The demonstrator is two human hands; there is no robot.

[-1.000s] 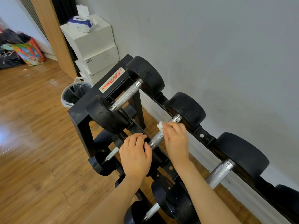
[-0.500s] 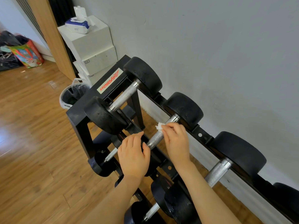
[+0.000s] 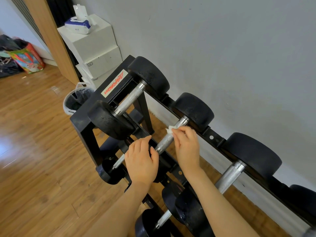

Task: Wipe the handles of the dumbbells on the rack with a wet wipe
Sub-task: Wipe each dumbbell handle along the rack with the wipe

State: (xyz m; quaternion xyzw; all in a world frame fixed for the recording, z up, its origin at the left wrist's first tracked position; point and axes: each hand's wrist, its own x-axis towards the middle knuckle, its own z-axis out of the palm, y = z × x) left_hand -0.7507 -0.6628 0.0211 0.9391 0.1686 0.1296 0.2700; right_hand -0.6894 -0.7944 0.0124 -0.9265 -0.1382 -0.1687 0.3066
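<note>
We look down on a wood-plank floor [image 3: 34,151] running to a grey wall [image 3: 222,48]. A black dumbbell rack [image 3: 82,127] stands along that wall, a red-lettered label on its end rail. Beyond it sit stacked white boxes [image 3: 95,48] with a wet-wipe pack [image 3: 77,25] on top, a lined waste bin [image 3: 71,103] just beside the rack's end, and a colourful bag [image 3: 27,60] in the far left corner.

Top tier: three dumbbells in view. We note the middle dumbbell handle [image 3: 166,140] — knurled steel, lying between its rear head at the wall and the front head under our left hand.

Right hand [image 3: 187,147]: fingers curled over the handle's upper half, clamped on the wet wipe [image 3: 170,130], which is pressed to the steel and shows white just past the fingertips. Left hand [image 3: 142,159]: fingers together and bent over the front head of the same dumbbell; we cannot tell how tightly they bear on it.

Versus half a second ago — the right hand and wipe sit at much the same spot on the handle, near the rear head. The left hand has kept its rest on the front head. The main change is in framing: our view has shifted slightly, moving the boxes and bin in the frame.
</note>
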